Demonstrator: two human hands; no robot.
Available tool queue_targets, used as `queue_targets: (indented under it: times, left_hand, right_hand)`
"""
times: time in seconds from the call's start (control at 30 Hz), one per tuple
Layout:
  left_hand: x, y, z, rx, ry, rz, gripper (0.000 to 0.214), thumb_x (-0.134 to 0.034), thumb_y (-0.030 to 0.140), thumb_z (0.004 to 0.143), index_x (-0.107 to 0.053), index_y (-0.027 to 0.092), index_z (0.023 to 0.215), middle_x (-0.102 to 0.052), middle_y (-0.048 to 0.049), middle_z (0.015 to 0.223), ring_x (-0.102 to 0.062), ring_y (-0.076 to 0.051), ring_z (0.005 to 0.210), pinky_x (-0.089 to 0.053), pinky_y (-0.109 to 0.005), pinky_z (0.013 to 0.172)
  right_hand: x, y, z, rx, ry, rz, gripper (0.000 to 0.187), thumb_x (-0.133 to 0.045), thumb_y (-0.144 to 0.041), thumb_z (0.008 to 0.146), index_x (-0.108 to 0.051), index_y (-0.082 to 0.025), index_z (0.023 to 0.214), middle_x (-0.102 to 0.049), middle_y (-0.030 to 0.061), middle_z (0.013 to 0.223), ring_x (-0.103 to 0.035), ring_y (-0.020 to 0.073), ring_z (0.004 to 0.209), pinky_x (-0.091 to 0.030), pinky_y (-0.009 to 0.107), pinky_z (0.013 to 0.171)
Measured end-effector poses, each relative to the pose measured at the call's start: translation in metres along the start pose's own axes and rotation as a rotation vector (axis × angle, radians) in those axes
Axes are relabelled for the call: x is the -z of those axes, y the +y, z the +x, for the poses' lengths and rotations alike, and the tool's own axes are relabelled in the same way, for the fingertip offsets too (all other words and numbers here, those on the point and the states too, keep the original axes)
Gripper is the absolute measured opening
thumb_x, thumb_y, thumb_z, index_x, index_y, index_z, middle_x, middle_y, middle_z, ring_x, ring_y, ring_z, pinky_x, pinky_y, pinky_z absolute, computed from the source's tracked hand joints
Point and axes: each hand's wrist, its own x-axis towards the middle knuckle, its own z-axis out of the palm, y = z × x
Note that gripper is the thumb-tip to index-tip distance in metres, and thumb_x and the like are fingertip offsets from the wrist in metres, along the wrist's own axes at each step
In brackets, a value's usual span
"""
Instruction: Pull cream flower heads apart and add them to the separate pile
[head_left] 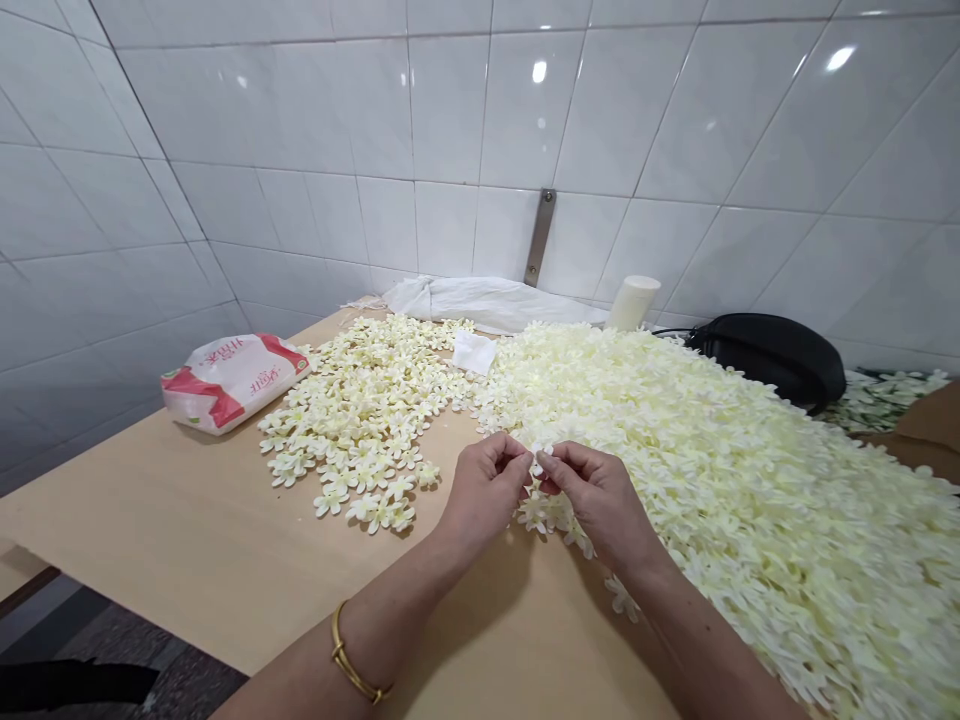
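Between my two hands is a small white artificial flower (541, 460), pinched by the fingertips on both sides. My left hand (491, 485) grips its left edge with thumb and forefinger. From the other side, the thumb and fingers of my right hand (600, 495) close on it. Fingers hide part of the flower. A large heap of pale yellow-white flowers (720, 450) spreads under and beyond my right hand. To the left lies a thinner spread of similar flowers (367, 400), apart from my left hand.
A red-and-white tissue pack (234, 382) lies at the left of the wooden table (187, 520). Behind the flowers are a white paper piece (473, 352), white cloth (480, 302), a cream cylinder (634, 303) and a black case (772, 358). A tiled wall (300, 110) stands behind.
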Motion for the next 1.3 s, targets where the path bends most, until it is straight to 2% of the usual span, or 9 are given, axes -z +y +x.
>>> queue_targets:
  times: [0.13, 0.3, 0.47, 0.57, 0.77, 0.93, 1.13, 1.23, 1.3]
  left_hand:
    - [0.0011, -0.0015, 0.0027, 0.037, 0.035, -0.097, 0.018, -0.054, 0.031, 0.071, -0.052, 0.014, 0.063, -0.052, 0.0020, 0.054, -0.046, -0.007, 0.046, -0.038, -0.021, 0.047]
    - [0.0033, -0.0021, 0.0043, 0.080, -0.058, -0.202, 0.021, -0.061, 0.033, 0.066, -0.054, 0.014, 0.064, -0.052, 0.0019, 0.054, -0.048, -0.008, 0.046, -0.040, -0.021, 0.049]
    - [0.0023, -0.0018, 0.0020, -0.040, 0.035, -0.106, 0.012, -0.055, 0.023, 0.070, -0.051, 0.015, 0.062, -0.047, 0.0043, 0.050, -0.044, -0.007, 0.047, -0.037, -0.020, 0.048]
    - [0.0007, -0.0019, 0.0001, -0.089, 0.044, -0.051, 0.012, -0.052, 0.023, 0.071, -0.050, 0.015, 0.062, -0.047, 0.0041, 0.052, -0.044, -0.007, 0.049, -0.036, -0.020, 0.048]
    - [-0.0017, -0.0005, 0.0002, -0.024, 0.009, -0.022, 0.019, -0.053, 0.032, 0.072, -0.049, 0.015, 0.064, -0.050, 0.0028, 0.054, -0.045, -0.008, 0.048, -0.036, -0.021, 0.047]
    - [-0.0023, -0.0026, 0.0004, -0.043, -0.015, -0.017, 0.015, -0.051, 0.026, 0.071, -0.047, 0.016, 0.061, -0.047, 0.0037, 0.051, -0.044, -0.008, 0.047, -0.036, -0.022, 0.048]
    - [-0.0040, -0.0048, -0.0034, -0.107, -0.002, 0.032, 0.017, -0.049, 0.028, 0.074, -0.046, 0.017, 0.061, -0.048, 0.0029, 0.054, -0.045, -0.009, 0.051, -0.036, -0.022, 0.050]
    - [-0.0041, -0.0047, -0.0039, -0.115, 0.043, 0.068, 0.017, -0.048, 0.027, 0.075, -0.046, 0.017, 0.062, -0.046, 0.0035, 0.053, -0.043, -0.009, 0.050, -0.035, -0.022, 0.050]
    - [-0.0040, -0.0043, -0.0039, -0.123, 0.052, 0.072, 0.017, -0.048, 0.027, 0.075, -0.046, 0.017, 0.062, -0.045, 0.0036, 0.053, -0.042, -0.009, 0.050, -0.034, -0.022, 0.050]
  right_hand:
    - [0.0037, 0.0041, 0.0018, 0.027, 0.090, -0.136, 0.030, -0.055, -0.040, 0.074, -0.051, -0.017, 0.056, -0.048, -0.0015, 0.052, -0.044, 0.0116, 0.052, -0.035, 0.024, 0.051]
    - [0.0014, -0.0006, -0.0004, 0.073, -0.009, -0.067, 0.030, -0.053, -0.039, 0.075, -0.053, -0.017, 0.056, -0.048, -0.0018, 0.052, -0.043, 0.0109, 0.051, -0.035, 0.023, 0.049]
    - [-0.0042, -0.0021, -0.0014, 0.013, -0.006, 0.108, 0.026, -0.060, -0.042, 0.070, -0.057, -0.016, 0.071, -0.056, -0.0007, 0.062, -0.050, 0.0118, 0.057, -0.041, 0.024, 0.054]
    - [-0.0049, 0.0003, -0.0007, -0.056, -0.036, 0.191, 0.030, -0.065, -0.045, 0.066, -0.056, -0.016, 0.071, -0.058, -0.0005, 0.063, -0.053, 0.0117, 0.056, -0.042, 0.024, 0.054]
    - [-0.0033, 0.0014, -0.0010, -0.017, -0.039, 0.157, 0.026, -0.063, -0.040, 0.069, -0.061, -0.015, 0.075, -0.057, 0.0002, 0.063, -0.052, 0.0118, 0.056, -0.042, 0.024, 0.052]
    - [-0.0041, 0.0020, -0.0002, -0.030, 0.040, 0.212, 0.034, -0.067, -0.037, 0.065, -0.058, -0.016, 0.090, -0.054, -0.0025, 0.063, -0.054, 0.0123, 0.059, -0.045, 0.025, 0.056]
    - [-0.0015, 0.0033, 0.0006, -0.087, -0.030, 0.238, 0.030, -0.067, -0.043, 0.065, -0.060, -0.014, 0.066, -0.054, -0.0010, 0.058, -0.048, 0.0100, 0.053, -0.040, 0.024, 0.052]
    - [-0.0008, 0.0016, 0.0006, -0.107, 0.036, 0.223, 0.031, -0.069, -0.044, 0.061, -0.061, -0.014, 0.066, -0.054, -0.0016, 0.056, -0.047, 0.0100, 0.052, -0.039, 0.024, 0.051]
    - [-0.0008, 0.0007, 0.0005, -0.113, 0.019, 0.235, 0.031, -0.070, -0.043, 0.060, -0.061, -0.014, 0.067, -0.054, -0.0019, 0.056, -0.048, 0.0100, 0.052, -0.039, 0.024, 0.052]
